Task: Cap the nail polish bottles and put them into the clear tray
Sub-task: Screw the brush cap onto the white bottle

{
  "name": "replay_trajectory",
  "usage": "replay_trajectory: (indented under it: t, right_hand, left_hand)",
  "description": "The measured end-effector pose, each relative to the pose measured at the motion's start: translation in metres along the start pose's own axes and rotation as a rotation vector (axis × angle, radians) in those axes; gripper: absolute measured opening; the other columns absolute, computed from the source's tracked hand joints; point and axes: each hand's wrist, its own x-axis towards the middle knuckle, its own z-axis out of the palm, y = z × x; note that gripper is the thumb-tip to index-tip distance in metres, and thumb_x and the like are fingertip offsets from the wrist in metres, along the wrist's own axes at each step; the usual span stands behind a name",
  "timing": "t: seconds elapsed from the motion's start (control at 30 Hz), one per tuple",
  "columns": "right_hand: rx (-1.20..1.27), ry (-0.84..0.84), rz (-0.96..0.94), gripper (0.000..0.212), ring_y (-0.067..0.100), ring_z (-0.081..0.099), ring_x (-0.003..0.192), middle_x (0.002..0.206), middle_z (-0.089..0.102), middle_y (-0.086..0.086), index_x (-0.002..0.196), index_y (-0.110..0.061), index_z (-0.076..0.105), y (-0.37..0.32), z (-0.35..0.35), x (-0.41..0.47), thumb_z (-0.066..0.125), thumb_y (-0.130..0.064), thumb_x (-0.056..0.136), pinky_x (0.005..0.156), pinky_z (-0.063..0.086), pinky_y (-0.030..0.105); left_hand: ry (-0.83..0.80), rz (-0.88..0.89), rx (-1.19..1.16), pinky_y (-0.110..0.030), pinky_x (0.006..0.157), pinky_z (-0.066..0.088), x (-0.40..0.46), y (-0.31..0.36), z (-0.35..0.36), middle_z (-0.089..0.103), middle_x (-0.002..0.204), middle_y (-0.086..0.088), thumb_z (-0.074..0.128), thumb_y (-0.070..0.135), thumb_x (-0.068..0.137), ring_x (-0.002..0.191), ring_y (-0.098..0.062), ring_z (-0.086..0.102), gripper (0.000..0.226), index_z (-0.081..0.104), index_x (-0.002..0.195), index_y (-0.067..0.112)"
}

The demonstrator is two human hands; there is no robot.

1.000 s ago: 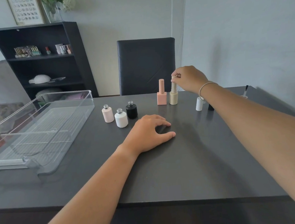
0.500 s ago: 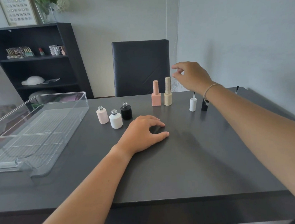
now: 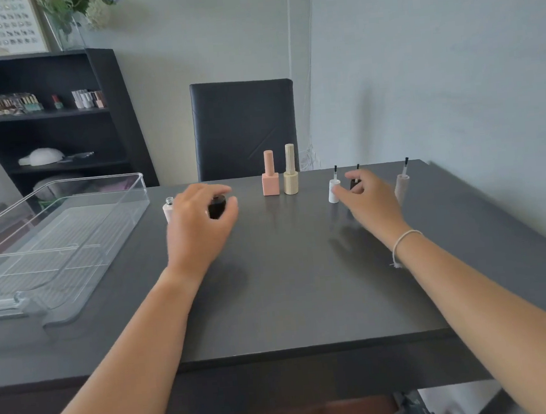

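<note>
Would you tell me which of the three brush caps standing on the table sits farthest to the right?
The pale pink cap, standing clear to the right of the right hand. The white cap and black cap stand by the fingers, further left.

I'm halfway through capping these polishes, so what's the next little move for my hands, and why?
Probably close the right hand on the black brush cap its fingers already reach, and take the black bottle in the left hand. That bottle looks uncapped, the colours match, and the clear tray holds no bottles yet.
</note>
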Motion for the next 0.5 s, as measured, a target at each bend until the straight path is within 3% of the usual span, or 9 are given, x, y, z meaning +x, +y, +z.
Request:
replay_trajectory:
  t: [0.13, 0.3, 0.5]
  right_hand:
    - [-0.043, -0.049, 0.020, 0.046, 0.021, 0.055, 0.090, 0.071, 0.052, -0.008, 0.121, -0.015, 0.052, -0.002, 0.007, 0.005, 0.059, -0.038, 0.082, 0.080, 0.044, 0.035]
    - [-0.057, -0.072, 0.087, 0.048, 0.026, 0.057, 0.103, 0.112, 0.063, 0.011, 0.124, -0.015, 0.050, 0.001, 0.013, 0.012, 0.058, -0.038, 0.082, 0.082, 0.043, 0.033]
    - [-0.047, -0.066, 0.126, 0.037, 0.027, 0.062, 0.095, 0.107, 0.067, 0.012, 0.117, -0.015, 0.054, 0.002, 0.022, 0.019, 0.055, -0.031, 0.084, 0.080, 0.045, 0.033]
  left_hand:
    - [0.035, -0.221, 0.103, -0.029, 0.082, 0.035, 0.003, -0.016, -0.009, 0.056, 0.119, -0.003, 0.061, 0.029, 0.081, 0.110, -0.026, 0.048, 0.036, 0.059, 0.115, 0.019]
    - [-0.057, -0.335, 0.127, -0.035, 0.086, 0.039, 0.002, -0.023, -0.006, 0.054, 0.123, -0.005, 0.061, 0.030, 0.079, 0.116, -0.026, 0.046, 0.046, 0.052, 0.122, 0.019]
    - [-0.116, -0.393, 0.077, -0.028, 0.082, 0.036, 0.002, -0.029, -0.004, 0.057, 0.118, -0.008, 0.061, 0.018, 0.078, 0.107, -0.026, 0.052, 0.042, 0.053, 0.119, 0.013]
